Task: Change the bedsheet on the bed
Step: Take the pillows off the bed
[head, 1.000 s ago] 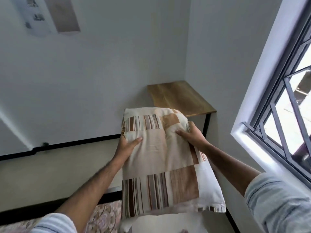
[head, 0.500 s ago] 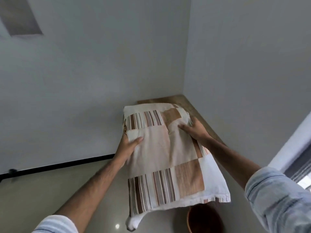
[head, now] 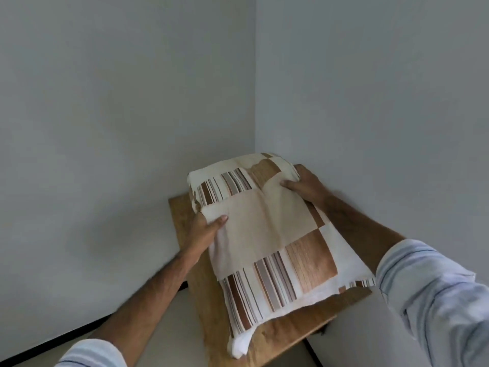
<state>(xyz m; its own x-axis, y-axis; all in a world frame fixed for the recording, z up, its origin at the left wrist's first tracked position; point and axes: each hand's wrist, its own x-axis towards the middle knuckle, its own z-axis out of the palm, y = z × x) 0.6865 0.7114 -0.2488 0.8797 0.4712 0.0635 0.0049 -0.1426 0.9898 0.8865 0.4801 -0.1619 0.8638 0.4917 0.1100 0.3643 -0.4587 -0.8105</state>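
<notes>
Head view: both hands hold a patchwork pillow (head: 267,234) over a wooden table (head: 211,300) in the corner; the left hand (head: 205,229) grips its left edge, thumb on top; the right hand (head: 307,186) clasps its far right edge; grey walls (head: 119,102) close behind.

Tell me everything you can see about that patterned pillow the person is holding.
The pillow is soft and plump, in a cloth cover of cream, tan and brown patches with striped panels. It lies lengthwise away from the camera over a wooden table in the room's corner; whether it already rests on the wood cannot be told. The left hand grips its left edge, the right hand its far right corner. A loose cover end hangs at the near side.
</notes>
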